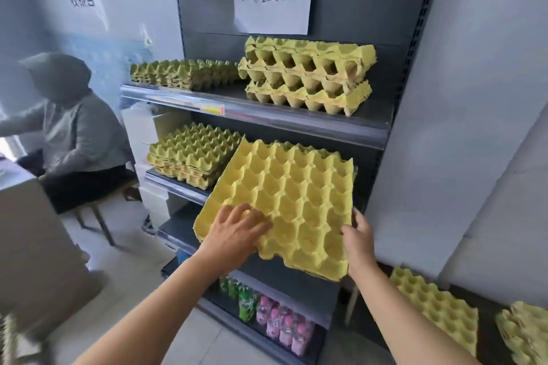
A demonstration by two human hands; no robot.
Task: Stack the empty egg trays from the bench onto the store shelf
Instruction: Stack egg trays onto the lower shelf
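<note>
The tray (284,195) hung tilted before the right half of the middle shelf (175,184), far edge up, likely so it could slide in beside the stack (192,154) there. The left hand (234,231) lay spread on its near corner, steadying it. The right hand (360,237) pinched the right edge, thumb on top. More trays (436,305) sat on the desk (487,335) nearby.

- My left hand (234,231), low and centre in the frame, is bare, knuckles showing.
- My left forearm (166,299), lower left, is bare.
- My right hand (360,241), lower right of centre, is bare.
- My right forearm (409,320) is bare as well.
</note>
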